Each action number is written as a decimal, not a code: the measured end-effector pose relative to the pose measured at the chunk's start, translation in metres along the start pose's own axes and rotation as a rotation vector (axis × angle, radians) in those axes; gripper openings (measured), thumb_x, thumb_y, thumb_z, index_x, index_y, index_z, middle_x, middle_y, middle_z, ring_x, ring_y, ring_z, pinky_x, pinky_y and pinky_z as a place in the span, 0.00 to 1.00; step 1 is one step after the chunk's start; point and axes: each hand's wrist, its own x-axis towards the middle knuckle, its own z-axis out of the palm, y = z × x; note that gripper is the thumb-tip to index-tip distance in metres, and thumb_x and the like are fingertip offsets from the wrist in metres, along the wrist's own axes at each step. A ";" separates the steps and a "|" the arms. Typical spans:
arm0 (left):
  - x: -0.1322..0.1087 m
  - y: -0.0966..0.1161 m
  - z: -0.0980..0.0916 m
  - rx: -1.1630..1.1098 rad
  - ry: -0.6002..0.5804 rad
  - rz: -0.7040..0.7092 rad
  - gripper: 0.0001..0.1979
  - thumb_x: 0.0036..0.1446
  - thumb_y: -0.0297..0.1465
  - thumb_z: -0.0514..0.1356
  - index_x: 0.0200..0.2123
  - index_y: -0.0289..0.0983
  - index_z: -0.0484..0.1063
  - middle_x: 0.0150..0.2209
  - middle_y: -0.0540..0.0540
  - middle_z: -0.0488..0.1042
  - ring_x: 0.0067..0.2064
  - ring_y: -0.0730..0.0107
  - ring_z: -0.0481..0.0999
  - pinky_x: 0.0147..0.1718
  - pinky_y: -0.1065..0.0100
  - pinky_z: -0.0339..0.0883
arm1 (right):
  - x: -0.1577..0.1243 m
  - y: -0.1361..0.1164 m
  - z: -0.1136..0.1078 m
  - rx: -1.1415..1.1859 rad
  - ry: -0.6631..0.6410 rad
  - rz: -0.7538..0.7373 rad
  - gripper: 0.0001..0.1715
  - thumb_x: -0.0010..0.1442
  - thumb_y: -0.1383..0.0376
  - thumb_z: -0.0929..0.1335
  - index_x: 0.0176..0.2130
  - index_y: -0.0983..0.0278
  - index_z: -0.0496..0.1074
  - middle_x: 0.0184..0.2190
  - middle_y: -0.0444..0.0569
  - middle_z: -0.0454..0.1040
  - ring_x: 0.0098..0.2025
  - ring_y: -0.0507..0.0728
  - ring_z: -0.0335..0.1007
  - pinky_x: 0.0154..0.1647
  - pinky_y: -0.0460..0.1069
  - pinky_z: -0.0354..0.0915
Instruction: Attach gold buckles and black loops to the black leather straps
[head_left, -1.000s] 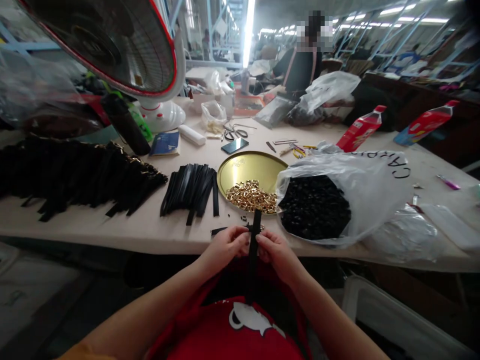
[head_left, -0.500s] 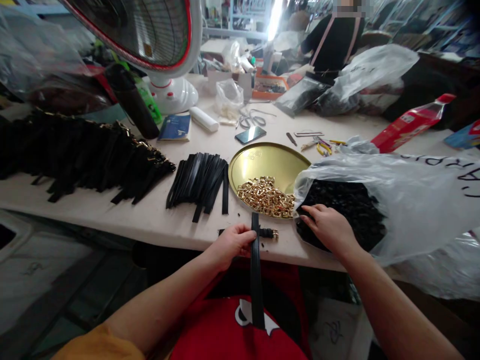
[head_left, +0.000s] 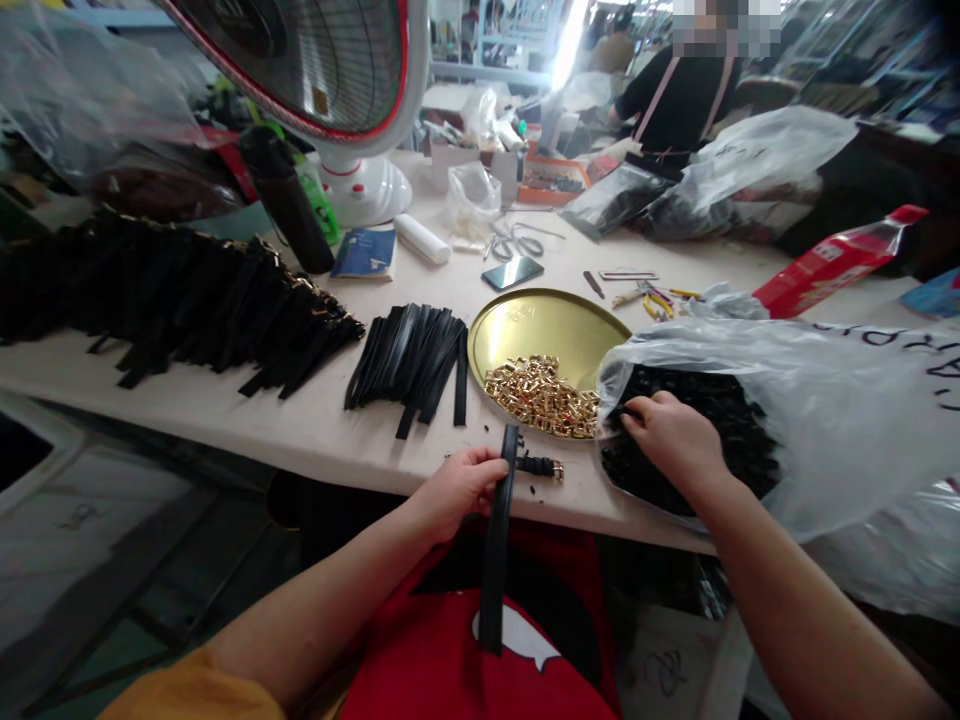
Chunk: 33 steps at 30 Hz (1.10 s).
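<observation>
A black strap [head_left: 496,540] is gripped by the left hand [head_left: 455,489]; small black pieces [head_left: 690,440] are pinched beneath the right hand [head_left: 670,436]

The strap [head_left: 495,560] gripped by the left hand [head_left: 457,490] is plain black. Right of the grip, a clear bag [head_left: 825,400] holds black bits [head_left: 742,440]; beyond it, a gold tray [head_left: 540,325] carries shiny gold clips [head_left: 544,395]. Left lie black strips [head_left: 409,355]. Below, the shirt [head_left: 420,680] is red with a white patch [head_left: 525,640].

Black strap [head_left: 491,560], near-vertical; small black pieces [head_left: 742,450] heaped in clear bag [head_left: 825,400]
</observation>
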 end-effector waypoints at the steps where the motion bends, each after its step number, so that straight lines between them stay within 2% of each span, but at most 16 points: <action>1: -0.002 0.000 0.000 -0.004 0.001 0.002 0.03 0.46 0.28 0.56 0.26 0.34 0.64 0.19 0.55 0.64 0.18 0.83 0.61 0.15 0.80 0.54 | -0.003 0.003 -0.001 0.042 0.028 0.025 0.16 0.56 0.59 0.61 0.38 0.63 0.73 0.34 0.53 0.72 0.28 0.56 0.68 0.22 0.48 0.53; 4: -0.006 0.001 0.002 0.003 -0.005 0.002 0.04 0.46 0.27 0.55 0.29 0.34 0.65 0.23 0.51 0.70 0.17 0.84 0.62 0.15 0.79 0.53 | -0.011 0.012 -0.001 0.236 0.086 0.070 0.15 0.55 0.61 0.61 0.37 0.65 0.73 0.34 0.53 0.72 0.31 0.58 0.69 0.29 0.49 0.59; 6: -0.010 0.001 0.003 0.019 -0.014 -0.007 0.07 0.46 0.26 0.54 0.32 0.33 0.65 0.26 0.49 0.72 0.17 0.84 0.62 0.15 0.79 0.54 | -0.017 0.014 -0.001 0.449 0.099 0.124 0.14 0.54 0.62 0.62 0.37 0.65 0.72 0.33 0.52 0.73 0.32 0.57 0.69 0.33 0.50 0.60; 9: -0.016 0.000 0.006 0.028 -0.071 -0.010 0.12 0.46 0.25 0.54 0.38 0.34 0.65 0.23 0.51 0.69 0.19 0.82 0.65 0.17 0.79 0.56 | -0.026 0.009 -0.003 0.843 0.062 0.273 0.11 0.50 0.60 0.66 0.33 0.64 0.69 0.27 0.47 0.72 0.28 0.55 0.68 0.32 0.49 0.61; 11: -0.020 0.000 0.008 0.064 -0.125 0.013 0.16 0.46 0.25 0.54 0.42 0.35 0.64 0.23 0.53 0.66 0.21 0.80 0.66 0.18 0.79 0.57 | -0.033 0.001 -0.007 1.152 -0.008 0.358 0.12 0.47 0.58 0.69 0.30 0.62 0.67 0.23 0.44 0.70 0.26 0.53 0.66 0.29 0.48 0.62; 13: -0.022 0.000 0.010 0.150 -0.172 0.065 0.16 0.49 0.29 0.54 0.43 0.36 0.64 0.24 0.53 0.65 0.19 0.82 0.63 0.16 0.79 0.53 | -0.042 -0.011 -0.014 1.484 -0.112 0.402 0.16 0.43 0.57 0.72 0.28 0.61 0.65 0.23 0.41 0.69 0.25 0.51 0.66 0.28 0.46 0.62; 16: -0.022 0.001 0.015 0.271 -0.209 0.127 0.16 0.54 0.39 0.52 0.38 0.33 0.67 0.24 0.54 0.62 0.16 0.85 0.54 0.13 0.77 0.43 | -0.056 -0.031 -0.023 1.846 -0.285 0.427 0.17 0.40 0.57 0.74 0.25 0.63 0.65 0.26 0.42 0.72 0.25 0.48 0.65 0.28 0.44 0.63; 18: -0.020 0.001 0.018 0.312 -0.204 0.145 0.17 0.54 0.42 0.51 0.34 0.32 0.66 0.20 0.56 0.57 0.16 0.84 0.50 0.13 0.77 0.40 | -0.064 -0.044 -0.026 1.992 -0.370 0.423 0.16 0.41 0.57 0.74 0.25 0.63 0.68 0.28 0.43 0.73 0.26 0.47 0.66 0.29 0.42 0.63; 20: -0.018 0.001 0.021 0.340 -0.173 0.176 0.15 0.53 0.41 0.52 0.31 0.33 0.65 0.17 0.58 0.54 0.16 0.83 0.51 0.14 0.77 0.42 | -0.071 -0.054 -0.026 2.093 -0.414 0.428 0.15 0.42 0.57 0.74 0.26 0.63 0.69 0.27 0.43 0.73 0.26 0.46 0.66 0.29 0.42 0.64; 24: -0.013 -0.002 0.022 0.466 -0.082 0.252 0.12 0.53 0.39 0.53 0.28 0.35 0.63 0.15 0.57 0.59 0.16 0.81 0.57 0.16 0.77 0.50 | -0.077 -0.070 -0.024 2.184 -0.408 0.485 0.14 0.40 0.60 0.75 0.23 0.63 0.68 0.21 0.39 0.70 0.24 0.46 0.66 0.28 0.42 0.64; 26: -0.011 -0.004 0.021 0.525 -0.051 0.262 0.12 0.52 0.39 0.53 0.26 0.35 0.63 0.14 0.56 0.60 0.16 0.80 0.58 0.17 0.77 0.52 | -0.078 -0.075 -0.022 2.161 -0.387 0.521 0.14 0.40 0.61 0.75 0.27 0.62 0.70 0.21 0.39 0.70 0.23 0.46 0.66 0.28 0.42 0.63; 29: -0.009 -0.008 0.019 0.520 -0.044 0.226 0.11 0.52 0.38 0.52 0.25 0.36 0.62 0.13 0.57 0.60 0.15 0.80 0.58 0.16 0.77 0.52 | -0.079 -0.079 -0.020 2.067 -0.398 0.526 0.17 0.41 0.59 0.74 0.33 0.62 0.71 0.22 0.40 0.71 0.23 0.47 0.66 0.27 0.43 0.63; 33: -0.008 -0.011 0.017 0.423 -0.067 0.114 0.10 0.52 0.37 0.52 0.24 0.37 0.60 0.12 0.57 0.60 0.13 0.81 0.56 0.13 0.78 0.50 | -0.081 -0.081 -0.014 1.974 -0.447 0.485 0.16 0.44 0.58 0.73 0.31 0.64 0.71 0.22 0.42 0.71 0.23 0.47 0.64 0.26 0.43 0.61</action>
